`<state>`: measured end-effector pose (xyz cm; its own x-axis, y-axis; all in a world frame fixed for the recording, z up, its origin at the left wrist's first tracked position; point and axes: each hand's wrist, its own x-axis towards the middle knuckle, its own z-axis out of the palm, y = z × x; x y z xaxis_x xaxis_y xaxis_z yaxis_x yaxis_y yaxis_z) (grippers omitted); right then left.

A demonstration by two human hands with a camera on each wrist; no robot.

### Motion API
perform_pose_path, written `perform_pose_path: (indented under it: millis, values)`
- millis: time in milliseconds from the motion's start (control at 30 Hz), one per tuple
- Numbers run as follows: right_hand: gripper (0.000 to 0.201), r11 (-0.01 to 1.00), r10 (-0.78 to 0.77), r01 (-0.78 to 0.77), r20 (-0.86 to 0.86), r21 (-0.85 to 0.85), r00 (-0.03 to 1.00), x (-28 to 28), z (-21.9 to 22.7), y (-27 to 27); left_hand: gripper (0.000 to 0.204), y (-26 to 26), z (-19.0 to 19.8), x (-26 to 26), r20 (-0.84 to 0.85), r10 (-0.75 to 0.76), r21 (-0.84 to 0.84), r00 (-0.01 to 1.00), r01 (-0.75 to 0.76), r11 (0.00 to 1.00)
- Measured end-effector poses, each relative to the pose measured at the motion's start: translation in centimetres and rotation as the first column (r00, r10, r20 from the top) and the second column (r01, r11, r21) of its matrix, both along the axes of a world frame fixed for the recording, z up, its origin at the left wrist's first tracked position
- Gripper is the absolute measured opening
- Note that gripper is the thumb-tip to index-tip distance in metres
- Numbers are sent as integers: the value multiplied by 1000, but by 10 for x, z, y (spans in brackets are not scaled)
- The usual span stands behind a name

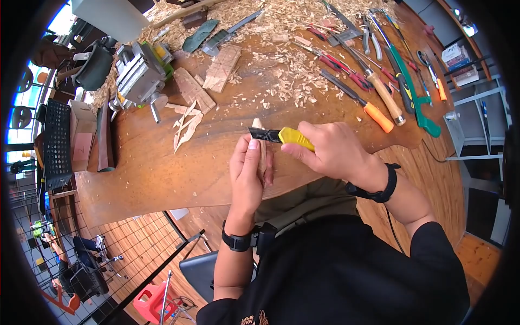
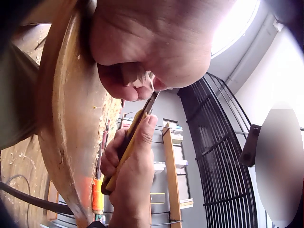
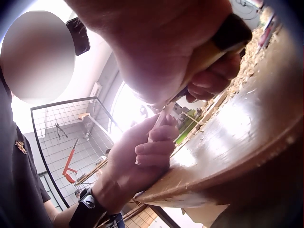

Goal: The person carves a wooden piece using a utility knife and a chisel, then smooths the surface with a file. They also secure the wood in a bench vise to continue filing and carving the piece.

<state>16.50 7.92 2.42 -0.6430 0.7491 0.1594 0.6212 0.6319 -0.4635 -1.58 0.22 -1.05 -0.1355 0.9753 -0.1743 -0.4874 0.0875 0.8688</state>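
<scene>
In the head view the left hand (image 1: 248,173) grips a small pale piece of wood (image 1: 258,123) near the table's front edge, its thumb up along the wood. The right hand (image 1: 337,150) holds a yellow utility knife (image 1: 292,137), whose dark front end and blade lie across the upper part of the wood. The left wrist view shows the right hand (image 2: 130,171) curled round the knife (image 2: 128,149), blade tip at the left hand's fingers. From the right wrist, the left hand's fingers (image 3: 156,147) wrap the wood (image 3: 161,118), and the blade meets its end.
Wood shavings (image 1: 287,81) cover the table's far side. A metal vise (image 1: 142,76) stands at the left, beside flat wood blocks (image 1: 222,67). Pliers, an orange-handled file (image 1: 378,117) and a green-handled saw (image 1: 430,128) lie at the right. A red stool (image 1: 150,303) stands below.
</scene>
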Motion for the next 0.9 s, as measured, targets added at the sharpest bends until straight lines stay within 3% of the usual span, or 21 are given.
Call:
perform_pose_path:
  millis: [300, 333, 500, 567, 700, 767, 800, 833, 900]
  values:
    - [52, 996, 82, -84, -41, -43, 996, -3, 0, 0, 29, -4, -4, -6, -63, -65, 13, 996, 66, 998]
    - [52, 996, 69, -71, -57, -47, 996, -5, 0, 0, 24, -6, -3, -5, -8, -49, 19, 999, 50, 999]
    - [53, 997, 42, -40, -35, 66, 998, -9, 0, -2, 30, -4, -6, -4, -15, -53, 15, 998, 53, 998]
    - [53, 996, 19, -15, -45, 85, 999, -11, -2, -3, 48, -2, -2, -1, -107, 1, -63, 994, -7, 998]
    - [54, 988, -21, 22, -5, 150, 1000, -10, -2, -1, 46, 0, 1, 3, -107, -6, -111, 994, -6, 994]
    - [54, 926, -377, 375, 75, 48, 923, -10, -7, 23, 45, -5, 1, 10, -289, -17, -82, 957, -7, 997]
    - [54, 909, -380, 379, -30, 174, 925, -4, -10, 37, 45, -4, 2, 10, -289, -18, -77, 957, -5, 997]
    - [54, 908, -379, 379, -35, 180, 925, -2, -9, 36, 45, -2, 4, 5, -145, -34, -68, 989, 24, 997]
    - [54, 962, -271, 274, -113, 10, 956, -5, 8, 22, 46, -5, 7, -5, 161, -54, -61, 985, 65, 996]
